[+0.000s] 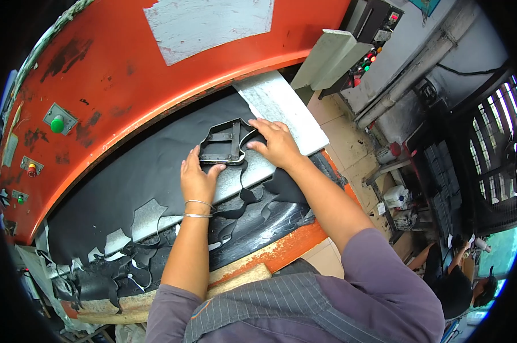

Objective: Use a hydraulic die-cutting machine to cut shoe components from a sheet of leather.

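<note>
A dark metal cutting die, an angular frame with crossbars, lies on a black sheet of leather-like material. My left hand grips its lower left corner, the thumb along the near edge and the fingers at the side. On the opposite side, my right hand holds the die's rim between thumb and fingers. Beneath the sheet is a white cutting board, bare at the right end. The sheet's near edge is ragged, with cut-out gaps and thin strips of black offcut hanging off it.
A large orange press arches over the far side, with green buttons and a red knob. An orange-edged ledge runs along my side. At right stand a control box, a dark fan and another person.
</note>
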